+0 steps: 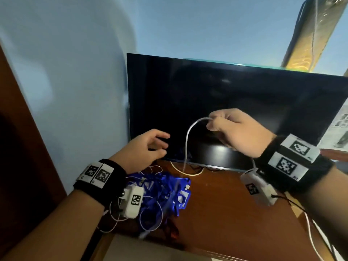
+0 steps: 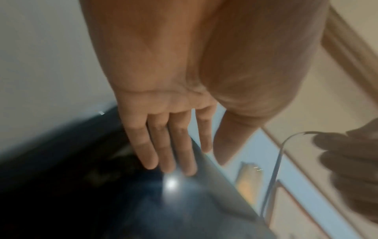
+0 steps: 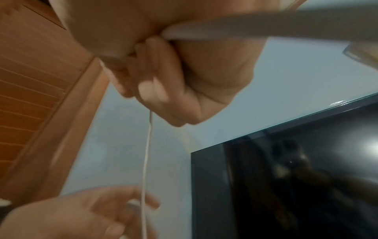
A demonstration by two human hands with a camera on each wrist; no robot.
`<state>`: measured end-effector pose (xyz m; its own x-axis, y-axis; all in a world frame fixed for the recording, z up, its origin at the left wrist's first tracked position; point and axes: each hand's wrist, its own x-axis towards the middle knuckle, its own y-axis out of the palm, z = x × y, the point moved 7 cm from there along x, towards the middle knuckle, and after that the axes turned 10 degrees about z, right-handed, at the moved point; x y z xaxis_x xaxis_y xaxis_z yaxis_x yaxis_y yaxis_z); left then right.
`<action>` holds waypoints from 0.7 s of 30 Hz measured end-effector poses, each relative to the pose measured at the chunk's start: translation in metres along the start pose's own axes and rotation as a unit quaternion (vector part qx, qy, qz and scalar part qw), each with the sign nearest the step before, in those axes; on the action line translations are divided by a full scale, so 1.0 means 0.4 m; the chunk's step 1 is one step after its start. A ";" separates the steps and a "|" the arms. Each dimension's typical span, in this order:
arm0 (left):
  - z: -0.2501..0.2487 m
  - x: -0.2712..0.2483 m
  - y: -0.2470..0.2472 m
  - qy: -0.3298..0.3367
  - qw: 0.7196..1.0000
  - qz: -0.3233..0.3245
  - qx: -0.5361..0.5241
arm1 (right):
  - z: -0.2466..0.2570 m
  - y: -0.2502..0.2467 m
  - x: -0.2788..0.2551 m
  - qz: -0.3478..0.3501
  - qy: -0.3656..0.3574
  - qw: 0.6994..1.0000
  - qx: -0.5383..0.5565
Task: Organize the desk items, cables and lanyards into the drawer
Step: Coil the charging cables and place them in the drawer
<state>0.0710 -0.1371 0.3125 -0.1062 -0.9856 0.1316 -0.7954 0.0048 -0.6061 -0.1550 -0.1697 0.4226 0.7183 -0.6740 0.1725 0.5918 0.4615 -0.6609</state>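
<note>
right hand (image 1: 235,132) is pinching a white cable (image 1: 188,134) up in front of the dark monitor (image 1: 235,102), fingers curled round it; cable is arcing over from the fingers and hanging down toward the desk (image 1: 226,213), lower end is blurring into the pile so can't tell where it's ending. right wrist view is showing the same cable (image 3: 146,161) dropping straight down from the closed fist (image 3: 159,77)

left hand (image 1: 145,149) is hovering just left of the hanging cable, fingers relaxed and spread, holding nothing; left wrist view is confirming straight fingers (image 2: 169,145) over the monitor edge

blue lanyards (image 1: 162,194) are lying in a tangled heap on the desk, front-left, mixed with thin white cords (image 1: 150,219)

desk is reddish-brown wood, glossy; monitor is standing at the back against a pale blue wall (image 1: 84,72). dark wooden panel (image 1: 20,147) is running down the left side. newspaper-like sheet (image 1: 339,132) is showing at the right edge
</note>
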 end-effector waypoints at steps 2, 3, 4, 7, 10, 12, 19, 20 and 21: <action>-0.076 -0.011 0.050 0.036 0.996 0.064 -0.049 | 0.012 0.034 -0.025 0.032 -0.025 0.999 0.006; -0.112 -0.022 0.073 0.055 0.992 0.090 -0.071 | 0.019 0.045 -0.040 0.046 -0.041 0.998 -0.004; -0.144 -0.037 0.092 0.073 0.986 0.113 -0.094 | 0.027 0.051 -0.054 0.052 -0.054 0.997 -0.012; -0.191 -0.091 0.119 0.103 0.967 0.148 -0.179 | 0.036 0.041 -0.094 0.049 -0.074 0.996 0.003; -0.201 -0.153 0.134 0.120 0.916 0.177 -0.339 | 0.015 0.034 -0.125 0.044 -0.070 0.996 0.046; -0.202 -0.184 0.133 0.114 0.892 0.159 -0.407 | -0.009 0.041 -0.143 0.050 -0.062 0.996 0.037; -0.054 -0.249 0.010 -0.001 0.964 -0.089 -0.250 | -0.121 0.100 -0.222 0.062 -0.049 0.994 -0.070; -0.017 -0.258 -0.016 -0.014 0.967 -0.113 -0.229 | -0.146 0.109 -0.234 0.055 -0.036 0.995 -0.077; 0.014 -0.267 -0.036 -0.027 0.971 -0.127 -0.202 | -0.170 0.121 -0.247 0.050 -0.023 0.995 -0.088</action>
<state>0.0973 -0.0328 0.3028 0.1465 -0.9712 0.1880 -0.9623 -0.1839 -0.2003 -0.2222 -0.1202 0.3239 0.7885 -0.6010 0.1306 0.4471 0.4143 -0.7927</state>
